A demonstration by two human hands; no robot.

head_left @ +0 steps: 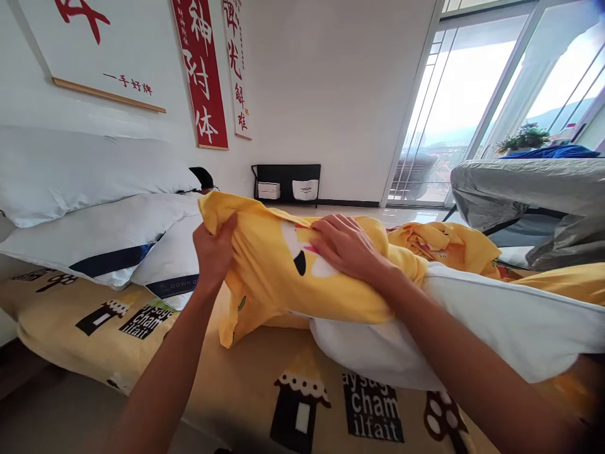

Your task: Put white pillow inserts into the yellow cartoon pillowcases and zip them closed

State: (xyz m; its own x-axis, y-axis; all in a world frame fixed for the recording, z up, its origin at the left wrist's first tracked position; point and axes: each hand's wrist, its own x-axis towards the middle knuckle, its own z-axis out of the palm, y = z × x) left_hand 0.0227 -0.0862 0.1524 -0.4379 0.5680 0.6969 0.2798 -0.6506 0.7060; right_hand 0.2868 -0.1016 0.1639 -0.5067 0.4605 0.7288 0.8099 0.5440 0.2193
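A yellow pillowcase [265, 252] with a white, black and pink cartoon print is partly drawn over a white pillow [378, 353]. The pillow's bare end sticks out to the right, under my right forearm. My left hand [215, 249] is closed on the case's far left end, lifting the bunched cloth above the bed. Across the top of the case lies my right hand [347, 246], its fingers stretched over the print near the upper edge. A loose corner of the case hangs down below my left hand.
Several white pillows [89, 170] are stacked on the left of the bed, whose tan patterned sheet [250, 391] shows in front. More yellow bedding [439, 243] lies bunched behind. A grey-covered piece of furniture [529, 195] stands right; a low black rack [286, 180] is by the wall.
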